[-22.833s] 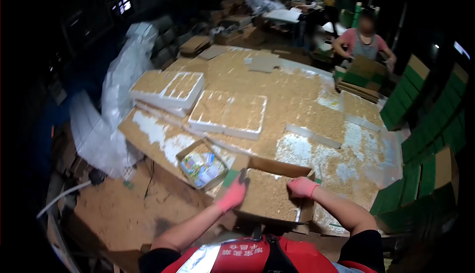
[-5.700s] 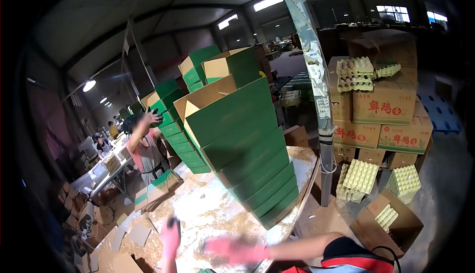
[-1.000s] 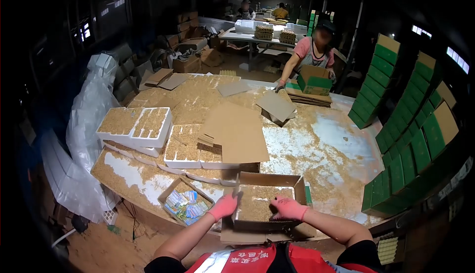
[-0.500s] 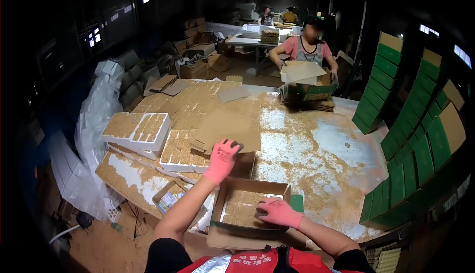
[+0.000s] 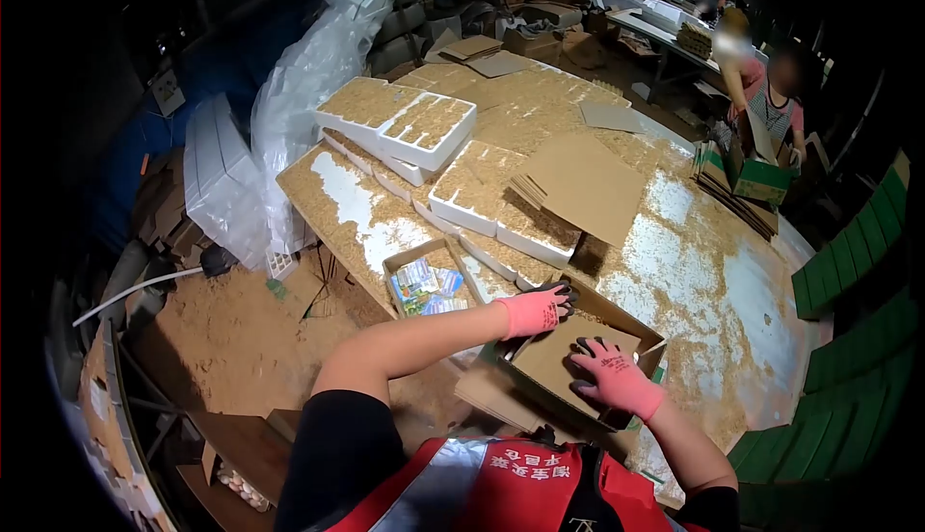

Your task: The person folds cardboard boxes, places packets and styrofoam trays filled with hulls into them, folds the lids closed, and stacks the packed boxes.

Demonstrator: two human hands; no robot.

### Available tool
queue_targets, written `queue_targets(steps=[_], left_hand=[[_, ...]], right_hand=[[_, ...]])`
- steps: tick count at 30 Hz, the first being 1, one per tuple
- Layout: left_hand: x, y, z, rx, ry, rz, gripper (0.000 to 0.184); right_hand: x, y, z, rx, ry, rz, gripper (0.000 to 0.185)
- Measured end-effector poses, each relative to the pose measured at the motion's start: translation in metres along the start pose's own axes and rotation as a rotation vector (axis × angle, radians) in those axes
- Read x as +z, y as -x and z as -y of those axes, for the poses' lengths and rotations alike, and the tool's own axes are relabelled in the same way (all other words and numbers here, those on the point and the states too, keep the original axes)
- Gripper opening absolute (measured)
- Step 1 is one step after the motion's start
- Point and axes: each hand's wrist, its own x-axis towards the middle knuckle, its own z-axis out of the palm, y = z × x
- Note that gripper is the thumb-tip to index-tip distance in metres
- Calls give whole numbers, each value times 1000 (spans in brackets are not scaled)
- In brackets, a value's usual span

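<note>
A flat cardboard sheet [image 5: 550, 355] lies inside an open carton [image 5: 631, 316] in front of me, covering most of what is in it. My left hand [image 5: 536, 311], in a pink glove with dark fingertips, rests at the carton's left side with fingers stretched over the sheet's edge. Gloved the same way, my right hand [image 5: 617, 378] is spread flat on the sheet near its right end. A bit of white foam shows beside the sheet at the carton's right. Just beyond the carton is a stack of loose cardboard sheets [image 5: 588, 185].
White foam boxes topped with brown granules [image 5: 429, 127] stand at the left of the granule-strewn table [image 5: 713, 301]. A small carton of printed cards [image 5: 424, 277] sits left of my arm. Green cartons [image 5: 858, 243] line the right. Two people [image 5: 771, 98] are at the far right.
The view has turned left and down. My left hand has come from the cardboard stack to the carton, where a sheet now covers the granule-filled foam. My right hand now lies on that sheet.
</note>
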Motion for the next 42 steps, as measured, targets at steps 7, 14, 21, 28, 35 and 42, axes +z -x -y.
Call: queue_targets(steps=[7, 14, 21, 28, 35, 42], left_hand=[[26, 155, 26, -1265, 829, -497, 38], [200, 219, 42, -1556, 490, 170, 18], [85, 181, 30, -1532, 688, -461, 27], [-1, 9, -30, -264, 364, -399, 30], [118, 39, -55, -977, 1844, -231, 65], [103, 23, -73, -791, 2178, -388, 54]], right_hand=[[49, -19, -22, 171, -211, 76, 62], [51, -38, 4, 363, -87, 79, 59], [56, -19, -4, 345, -208, -56, 43], [6, 34, -21, 552, -262, -818, 37], [183, 63, -98, 939, -1113, -435, 56], [163, 56, -41, 790, -879, -475, 72]])
